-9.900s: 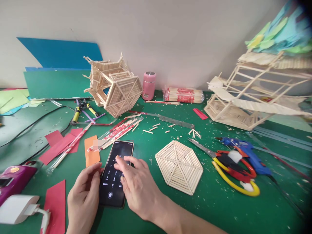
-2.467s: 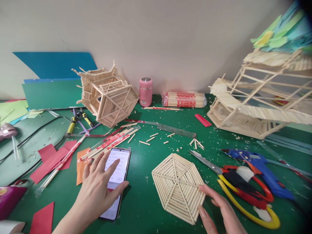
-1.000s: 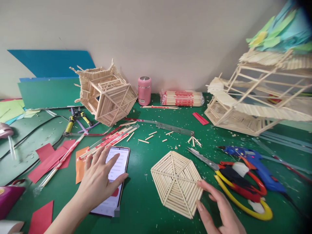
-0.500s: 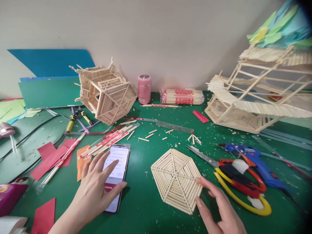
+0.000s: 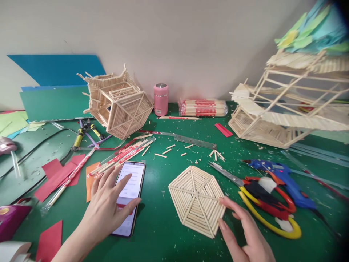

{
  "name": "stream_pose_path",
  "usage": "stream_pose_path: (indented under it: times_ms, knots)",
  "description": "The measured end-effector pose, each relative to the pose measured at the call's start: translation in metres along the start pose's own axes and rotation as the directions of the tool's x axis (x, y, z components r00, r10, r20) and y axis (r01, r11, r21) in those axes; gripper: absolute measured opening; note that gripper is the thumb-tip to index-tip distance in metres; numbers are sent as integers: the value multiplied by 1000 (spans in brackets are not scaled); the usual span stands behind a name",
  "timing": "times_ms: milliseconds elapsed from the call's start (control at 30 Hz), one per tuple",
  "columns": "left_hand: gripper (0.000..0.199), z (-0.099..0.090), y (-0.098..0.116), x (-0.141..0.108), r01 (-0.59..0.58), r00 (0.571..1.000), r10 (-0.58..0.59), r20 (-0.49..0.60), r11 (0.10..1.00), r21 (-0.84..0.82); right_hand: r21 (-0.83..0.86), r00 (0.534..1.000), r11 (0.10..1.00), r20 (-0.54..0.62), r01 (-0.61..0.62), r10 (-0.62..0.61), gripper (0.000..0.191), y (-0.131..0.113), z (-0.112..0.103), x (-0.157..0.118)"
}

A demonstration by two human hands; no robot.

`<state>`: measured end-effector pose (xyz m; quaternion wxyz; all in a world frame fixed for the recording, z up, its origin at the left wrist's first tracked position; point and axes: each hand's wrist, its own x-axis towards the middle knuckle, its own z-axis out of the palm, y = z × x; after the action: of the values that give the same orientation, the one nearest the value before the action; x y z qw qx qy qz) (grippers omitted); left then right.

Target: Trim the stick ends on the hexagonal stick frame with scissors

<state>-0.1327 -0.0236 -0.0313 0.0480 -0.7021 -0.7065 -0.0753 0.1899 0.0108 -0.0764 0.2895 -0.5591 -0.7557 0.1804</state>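
My left hand [image 5: 109, 203] is spread over a smartphone [image 5: 133, 196] with a lit screen, its index finger over the display. Whether that fingertip touches the glass I cannot tell. Flat on the green table lies a seven-sided panel [image 5: 195, 200] of thin wooden sticks, with spokes meeting at its centre. The thumb and index finger of my right hand [image 5: 245, 233] hold the panel's right edge. Just beyond that hand are scissors [image 5: 283, 233] with red and yellow handles and a blue glue gun [image 5: 286, 182].
A stick-built model [image 5: 128, 105] rests on its side at the back left, near a pink flask [image 5: 161, 100] and wrapped chopsticks [image 5: 203, 108]. A larger stick model [image 5: 283, 116] stands at right. Pliers [image 5: 79, 138], red paper [image 5: 58, 178], and stick offcuts [image 5: 160, 155] lie about.
My left hand has shifted very slightly down and left over the phone. My right hand stays at the panel's edge, and the panel lies as before.
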Motion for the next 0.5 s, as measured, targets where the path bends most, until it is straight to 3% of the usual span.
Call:
stream_pose_path:
  times_ms: [200, 500]
  knots:
    - [44, 0, 1, -10, 9, 1000, -8, 30, 1000, -12, 20, 1000, 1000, -20, -10, 10, 35, -2, -1, 1]
    - [46, 5, -3, 11, 6, 1000, -7, 24, 999, 39, -20, 998, 999, -50, 47, -48, 34, 0, 1, 1]
